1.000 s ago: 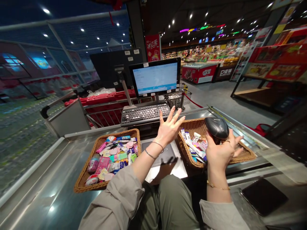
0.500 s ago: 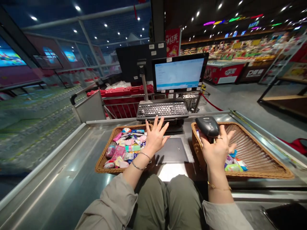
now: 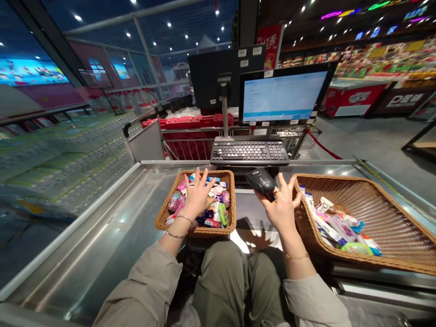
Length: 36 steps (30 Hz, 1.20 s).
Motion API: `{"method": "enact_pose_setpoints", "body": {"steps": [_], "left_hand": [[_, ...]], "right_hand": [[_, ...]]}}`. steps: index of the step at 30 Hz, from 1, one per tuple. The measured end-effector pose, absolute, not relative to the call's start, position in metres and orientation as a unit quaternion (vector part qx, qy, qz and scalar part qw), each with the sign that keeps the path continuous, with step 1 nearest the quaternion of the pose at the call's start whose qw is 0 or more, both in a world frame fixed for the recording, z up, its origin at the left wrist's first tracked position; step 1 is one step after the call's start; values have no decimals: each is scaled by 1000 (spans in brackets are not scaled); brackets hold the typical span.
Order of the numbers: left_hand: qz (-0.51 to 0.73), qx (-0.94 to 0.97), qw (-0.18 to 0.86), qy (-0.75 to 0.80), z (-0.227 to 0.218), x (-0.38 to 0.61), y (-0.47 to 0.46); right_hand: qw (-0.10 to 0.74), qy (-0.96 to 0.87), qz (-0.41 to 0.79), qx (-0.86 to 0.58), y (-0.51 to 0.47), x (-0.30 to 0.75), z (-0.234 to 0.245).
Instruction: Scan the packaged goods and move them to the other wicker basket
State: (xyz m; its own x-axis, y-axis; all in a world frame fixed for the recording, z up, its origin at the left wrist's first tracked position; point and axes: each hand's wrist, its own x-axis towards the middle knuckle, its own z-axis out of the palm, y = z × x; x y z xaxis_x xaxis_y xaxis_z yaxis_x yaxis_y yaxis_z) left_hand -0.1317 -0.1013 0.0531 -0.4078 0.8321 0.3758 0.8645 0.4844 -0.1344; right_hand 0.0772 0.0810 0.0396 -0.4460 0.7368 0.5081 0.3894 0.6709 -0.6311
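My left hand (image 3: 196, 198) hovers with spread fingers over the smaller wicker basket (image 3: 233, 204), and nothing is in it. That basket is full of small packaged goods (image 3: 221, 213), including a green pack and pink bottles; the hand and wrist cover part of them. A black barcode scanner (image 3: 260, 180) is held in my right hand (image 3: 282, 211), its head pointing left toward the gap between the baskets. Some of my right fingers stick out apart from the scanner. Just right of this hand stands a larger wicker basket (image 3: 371, 195), with several packets (image 3: 344, 227) inside.
Beyond the baskets a keyboard (image 3: 250, 152) sits below a lit monitor (image 3: 282, 97). A dark second screen (image 3: 207, 81) stands behind it. The metal counter (image 3: 112, 227) stretches left. A shopping cart (image 3: 189, 145) with red crates is past the counter's far edge.
My right hand has carried the scanner from the larger basket to the space between the baskets. My left hand has moved left over the smaller basket. The view has turned left.
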Motion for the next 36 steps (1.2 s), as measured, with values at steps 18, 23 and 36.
{"method": "enact_pose_setpoints", "body": {"steps": [18,23,36], "left_hand": [[64,-546,155,-821,23,-157,-125],[64,-576,167,-797,13,-153,-106],[32,-579,129,-805,14,-143,-92]], "right_hand": [[349,-873,216,-263,51,43,13],[358,-871,214,-261,49,41,8],[357,-860,242,-273,53,45,-3]]}}
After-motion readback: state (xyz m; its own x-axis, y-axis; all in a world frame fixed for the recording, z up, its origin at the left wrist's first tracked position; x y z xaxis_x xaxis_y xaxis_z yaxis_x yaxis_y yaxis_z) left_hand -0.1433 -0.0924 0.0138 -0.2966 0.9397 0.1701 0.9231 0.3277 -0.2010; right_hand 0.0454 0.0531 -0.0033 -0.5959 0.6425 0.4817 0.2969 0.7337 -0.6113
